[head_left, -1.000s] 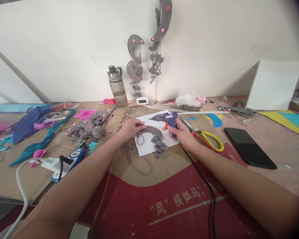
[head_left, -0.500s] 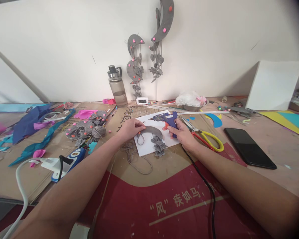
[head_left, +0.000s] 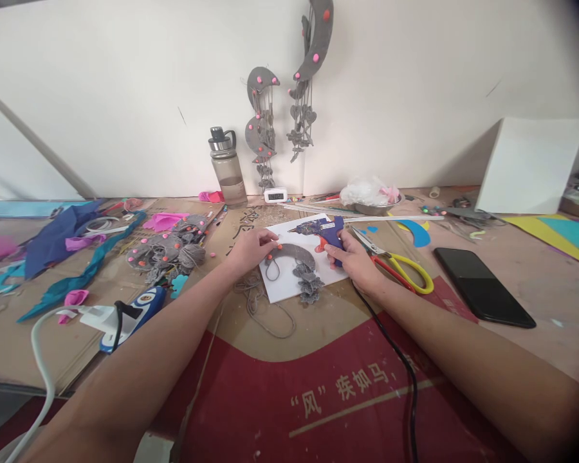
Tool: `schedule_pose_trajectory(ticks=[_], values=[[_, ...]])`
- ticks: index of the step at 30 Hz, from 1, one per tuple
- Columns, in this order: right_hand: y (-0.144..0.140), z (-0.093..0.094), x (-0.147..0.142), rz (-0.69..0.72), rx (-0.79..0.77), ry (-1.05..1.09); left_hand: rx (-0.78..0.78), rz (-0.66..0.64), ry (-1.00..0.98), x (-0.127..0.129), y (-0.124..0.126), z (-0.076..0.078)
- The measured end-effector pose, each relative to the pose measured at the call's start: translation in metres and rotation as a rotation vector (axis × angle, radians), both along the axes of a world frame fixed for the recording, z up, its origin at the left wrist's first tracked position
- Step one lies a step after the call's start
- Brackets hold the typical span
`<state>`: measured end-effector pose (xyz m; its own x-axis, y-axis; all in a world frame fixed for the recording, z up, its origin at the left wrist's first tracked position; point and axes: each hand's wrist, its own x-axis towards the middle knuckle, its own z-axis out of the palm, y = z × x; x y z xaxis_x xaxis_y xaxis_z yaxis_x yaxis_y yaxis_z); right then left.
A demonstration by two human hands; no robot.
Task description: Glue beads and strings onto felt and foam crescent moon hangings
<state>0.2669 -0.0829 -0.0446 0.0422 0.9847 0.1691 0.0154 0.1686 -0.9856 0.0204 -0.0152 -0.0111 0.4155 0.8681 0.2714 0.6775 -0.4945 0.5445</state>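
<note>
My right hand (head_left: 354,258) grips a blue hot glue gun (head_left: 321,229) whose nozzle points left; its black cord (head_left: 395,360) runs back toward me. A grey felt crescent (head_left: 294,254) with small pink dots and grey felt flowers hanging from it lies on a white board (head_left: 282,289). My left hand (head_left: 251,247) presses its fingertips on the crescent's left end, beside a pink dot. Grey string (head_left: 260,308) trails off the board's left edge.
Yellow-handled scissors (head_left: 400,265) lie just right of my right hand, a black phone (head_left: 482,286) further right. A water bottle (head_left: 228,167) stands at the wall under hanging grey crescents (head_left: 263,122). Grey felt pieces (head_left: 168,251), coloured scraps and a power strip (head_left: 130,312) lie at left.
My left fingers have shifted slightly on the crescent's left end, uncovering a pink dot. The right hand and glue gun have stayed put.
</note>
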Motion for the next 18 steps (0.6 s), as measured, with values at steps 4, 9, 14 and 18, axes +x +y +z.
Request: schedule_pose_trajectory(ticks=[4, 9, 14, 18], values=[[-0.0007, 0.0011, -0.0009, -0.002, -0.002, -0.001, 0.154, -0.103, 0.012, -0.0031, -0.0022, -0.0024], [-0.0005, 0.0004, -0.0005, -0.008, -0.001, -0.011, 0.21, -0.19, 0.057, -0.0061, -0.0026, -0.0065], [-0.0005, -0.0008, 0.0011, -0.015, -0.013, -0.025, 0.197, -0.188, 0.07, -0.0066, -0.0022, -0.0077], [-0.0018, 0.0014, 0.0003, -0.003, -0.018, -0.023, 0.193, -0.177, 0.065, -0.0068, -0.0026, -0.0072]])
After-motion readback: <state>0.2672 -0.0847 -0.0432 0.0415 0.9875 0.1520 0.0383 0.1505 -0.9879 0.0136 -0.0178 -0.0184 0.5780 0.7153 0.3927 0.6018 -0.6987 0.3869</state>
